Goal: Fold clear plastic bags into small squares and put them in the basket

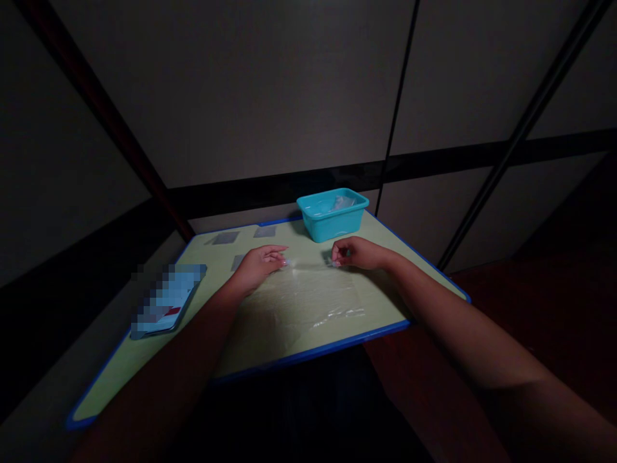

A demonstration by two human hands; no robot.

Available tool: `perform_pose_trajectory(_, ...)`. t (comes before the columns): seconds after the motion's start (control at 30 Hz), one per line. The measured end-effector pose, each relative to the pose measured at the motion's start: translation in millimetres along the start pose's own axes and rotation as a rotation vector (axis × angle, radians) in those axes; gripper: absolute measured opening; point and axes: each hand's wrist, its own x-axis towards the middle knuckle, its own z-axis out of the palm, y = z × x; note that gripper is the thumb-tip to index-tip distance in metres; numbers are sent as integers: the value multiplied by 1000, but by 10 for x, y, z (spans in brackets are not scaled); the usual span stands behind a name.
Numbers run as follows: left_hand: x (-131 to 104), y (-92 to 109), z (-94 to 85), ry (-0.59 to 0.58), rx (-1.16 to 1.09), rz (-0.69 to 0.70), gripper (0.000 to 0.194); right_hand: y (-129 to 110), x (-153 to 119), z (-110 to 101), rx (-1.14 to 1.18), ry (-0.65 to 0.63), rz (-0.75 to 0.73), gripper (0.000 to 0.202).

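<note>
A clear plastic sheet or bag (pixel 313 302) lies over the middle of the yellow tabletop, its wrinkles catching the light. At its far edge my left hand (pixel 266 260) pinches the plastic between thumb and finger, the other fingers loosely extended. To the right, my right hand (pixel 351 252) has its fingers curled in a pinch on the same far edge. The stretch of plastic between both hands looks slightly raised. Just beyond my right hand stands a turquoise basket (pixel 333 225) with some clear plastic inside.
A phone or tablet (pixel 168 301) rests at the table's left side. Small grey squares (pixel 225 238) lie at the back left, one partly behind my left hand. The yellow table (pixel 385 302) has a blue rim, and a panelled wall (pixel 279 96) rises behind it.
</note>
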Motion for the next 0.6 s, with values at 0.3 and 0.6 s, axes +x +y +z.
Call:
perform_pose_trajectory(0.3, -148, 237, 8, -124, 190, -44, 17, 34, -19, -9, -59, -3, -9, 11)
perform_pose_trajectory(0.6, -223, 259, 93, -339, 298, -33, 11, 14, -41, -24, -264, 25, 51, 10)
